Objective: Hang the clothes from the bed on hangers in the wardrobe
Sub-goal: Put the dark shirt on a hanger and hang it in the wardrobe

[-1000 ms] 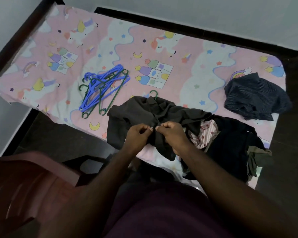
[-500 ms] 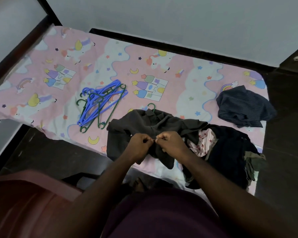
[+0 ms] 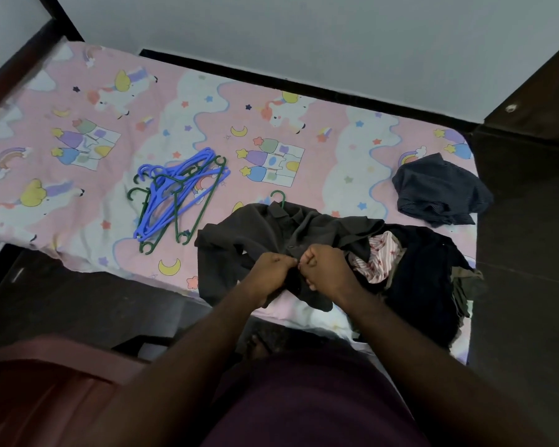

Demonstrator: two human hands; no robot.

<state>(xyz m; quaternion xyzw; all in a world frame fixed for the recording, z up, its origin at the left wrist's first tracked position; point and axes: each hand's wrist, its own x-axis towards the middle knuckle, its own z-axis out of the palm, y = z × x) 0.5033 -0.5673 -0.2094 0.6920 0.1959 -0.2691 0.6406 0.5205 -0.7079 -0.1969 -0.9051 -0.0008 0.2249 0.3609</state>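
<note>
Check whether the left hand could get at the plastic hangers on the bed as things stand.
Probably yes. The hangers lie uncovered on the sheet, left of the dark shirt, with nothing between them and the left hand. That hand pinches the shirt front, so it must let go first.

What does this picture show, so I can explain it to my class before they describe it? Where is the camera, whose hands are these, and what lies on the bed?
There is no machine here. A person wears a wide-angle camera on the head, looking down, so the one picture shows their own arms. The left hand and right hand both pinch the front of a dark grey shirt lying on the bed, which has a pink cartoon sheet. The hook of a green hanger sticks out at the collar. Left of the shirt lies a heap of blue and green hangers. To the right is a pile of dark clothes with a pink striped garment in it. A navy garment lies apart.
</note>
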